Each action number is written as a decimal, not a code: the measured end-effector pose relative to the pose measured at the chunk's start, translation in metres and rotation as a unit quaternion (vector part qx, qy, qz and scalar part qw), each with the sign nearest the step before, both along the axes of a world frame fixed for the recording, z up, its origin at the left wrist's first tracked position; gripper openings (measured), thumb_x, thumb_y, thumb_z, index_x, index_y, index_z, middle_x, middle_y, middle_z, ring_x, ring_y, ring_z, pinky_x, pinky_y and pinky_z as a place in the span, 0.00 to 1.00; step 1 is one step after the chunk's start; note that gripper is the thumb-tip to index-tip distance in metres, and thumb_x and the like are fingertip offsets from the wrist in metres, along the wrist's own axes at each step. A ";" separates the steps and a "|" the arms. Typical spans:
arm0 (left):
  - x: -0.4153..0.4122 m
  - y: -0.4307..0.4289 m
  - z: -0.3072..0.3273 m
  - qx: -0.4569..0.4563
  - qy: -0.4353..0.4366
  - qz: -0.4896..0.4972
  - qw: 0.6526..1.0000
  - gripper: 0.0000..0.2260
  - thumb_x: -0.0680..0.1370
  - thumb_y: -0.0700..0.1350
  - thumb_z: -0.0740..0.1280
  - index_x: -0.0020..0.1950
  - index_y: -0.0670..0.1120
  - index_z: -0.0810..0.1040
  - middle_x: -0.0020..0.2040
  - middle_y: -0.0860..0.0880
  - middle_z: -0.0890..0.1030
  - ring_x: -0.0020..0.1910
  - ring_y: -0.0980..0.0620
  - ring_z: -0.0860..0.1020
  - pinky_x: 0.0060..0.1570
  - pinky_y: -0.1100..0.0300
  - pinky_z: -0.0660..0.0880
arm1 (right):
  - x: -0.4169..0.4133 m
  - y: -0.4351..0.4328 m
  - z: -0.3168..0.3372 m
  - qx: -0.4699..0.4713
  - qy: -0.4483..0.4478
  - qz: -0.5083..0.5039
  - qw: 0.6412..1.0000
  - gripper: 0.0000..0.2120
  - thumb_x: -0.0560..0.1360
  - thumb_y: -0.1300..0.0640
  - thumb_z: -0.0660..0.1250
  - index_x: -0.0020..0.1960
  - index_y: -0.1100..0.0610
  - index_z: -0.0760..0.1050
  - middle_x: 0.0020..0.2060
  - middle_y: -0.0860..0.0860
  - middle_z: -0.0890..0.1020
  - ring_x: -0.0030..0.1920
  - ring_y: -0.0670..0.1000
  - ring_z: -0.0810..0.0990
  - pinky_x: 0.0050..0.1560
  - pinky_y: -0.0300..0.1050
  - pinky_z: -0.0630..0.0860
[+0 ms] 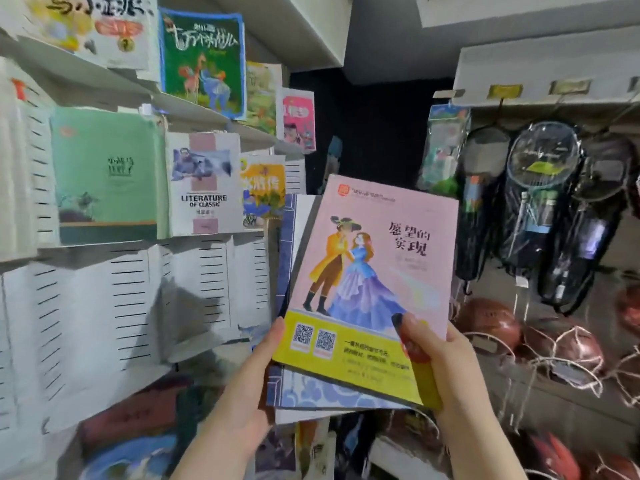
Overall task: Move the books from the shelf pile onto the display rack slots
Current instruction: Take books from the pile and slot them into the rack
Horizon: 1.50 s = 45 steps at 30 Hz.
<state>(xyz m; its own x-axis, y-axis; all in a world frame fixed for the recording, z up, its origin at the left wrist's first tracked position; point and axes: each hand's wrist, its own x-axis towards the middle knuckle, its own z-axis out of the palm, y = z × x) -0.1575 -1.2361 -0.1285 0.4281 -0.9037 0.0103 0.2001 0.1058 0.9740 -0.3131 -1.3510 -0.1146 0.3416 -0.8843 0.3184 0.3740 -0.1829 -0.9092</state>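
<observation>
Rack (131,289), upper slots holding upright books (204,181), left grip (242,386) and right grip (453,372) clamped on pink-topped book stack (374,271)

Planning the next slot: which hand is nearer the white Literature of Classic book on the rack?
Left. The left hand holds the pile at its left edge, below and right of the white book; the right hand grips its lower right corner, farther off.

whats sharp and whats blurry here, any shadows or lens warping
Head view: the pink book held by the left hand and right hand is sharpest, title legible; head view, left: the display rack is smeared and bowed by the wide lens, with a grey shadow across its white slots; head view, right: the netted balls are soft.
</observation>
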 end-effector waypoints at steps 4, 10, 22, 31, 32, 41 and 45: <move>0.061 -0.058 -0.008 -0.154 0.186 0.080 0.967 0.21 0.83 0.41 0.46 0.35 0.37 0.68 0.47 0.39 0.76 0.53 0.44 0.73 0.49 0.58 0.68 | 0.043 -0.072 0.003 -0.008 -0.025 0.041 0.999 0.06 0.72 0.66 0.67 0.41 0.57 0.78 0.29 0.48 0.80 0.27 0.44 0.74 0.29 0.33 0.71; 0.084 -0.141 0.002 -0.049 0.108 0.151 0.981 0.17 0.78 0.56 0.57 0.49 0.49 0.82 0.46 0.42 0.85 0.42 0.47 0.84 0.39 0.53 0.80 | 0.121 -0.173 0.002 -0.007 -0.034 0.133 0.991 0.05 0.72 0.64 0.66 0.44 0.55 0.77 0.27 0.46 0.79 0.24 0.43 0.76 0.26 0.33 0.72; 0.161 -0.226 0.005 -0.092 -0.018 0.349 0.932 0.09 0.77 0.30 0.56 0.39 0.35 0.72 0.16 0.42 0.72 0.13 0.59 0.71 0.16 0.70 0.67 | 0.243 -0.309 0.036 0.054 -0.033 0.342 0.938 0.06 0.74 0.61 0.64 0.48 0.56 0.78 0.32 0.53 0.84 0.26 0.51 0.81 0.23 0.42 0.77; 0.172 -0.260 0.020 -0.121 -0.012 0.418 0.900 0.25 0.56 0.40 0.69 0.53 0.42 0.75 0.39 0.37 0.81 0.33 0.44 0.80 0.30 0.56 0.77 | 0.304 -0.346 0.026 0.089 -0.082 0.353 0.928 0.12 0.74 0.56 0.66 0.57 0.56 0.78 0.41 0.54 0.86 0.34 0.53 0.84 0.31 0.46 0.81; 0.174 -0.266 0.018 -0.141 -0.008 0.432 0.891 0.23 0.57 0.40 0.68 0.52 0.40 0.75 0.38 0.36 0.80 0.33 0.43 0.78 0.31 0.56 0.76 | 0.308 -0.350 0.027 0.084 -0.078 0.347 0.931 0.12 0.74 0.56 0.66 0.57 0.57 0.78 0.41 0.55 0.86 0.34 0.53 0.84 0.32 0.46 0.81; 0.177 -0.312 0.031 -0.196 -0.080 0.546 0.811 0.18 0.60 0.41 0.64 0.49 0.46 0.74 0.36 0.43 0.79 0.32 0.48 0.77 0.30 0.57 0.73 | 0.340 -0.398 0.043 0.082 -0.059 0.367 0.925 0.11 0.74 0.56 0.67 0.54 0.60 0.78 0.32 0.51 0.85 0.29 0.48 0.82 0.26 0.40 0.77; 0.183 -0.342 0.031 -0.164 -0.118 0.600 0.774 0.22 0.61 0.43 0.66 0.54 0.50 0.72 0.43 0.46 0.83 0.34 0.52 0.81 0.28 0.60 0.76 | 0.347 -0.442 0.056 0.061 -0.137 0.305 0.940 0.08 0.77 0.60 0.65 0.55 0.55 0.77 0.33 0.44 0.84 0.30 0.40 0.81 0.29 0.33 0.76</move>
<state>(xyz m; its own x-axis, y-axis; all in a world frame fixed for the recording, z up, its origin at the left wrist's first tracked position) 0.0251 -1.5780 -0.0972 0.9080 0.2117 0.3615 -0.4143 0.3268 0.8494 0.0339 -1.7933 -0.0583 0.7165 -0.5862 0.3780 0.5997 0.2408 -0.7632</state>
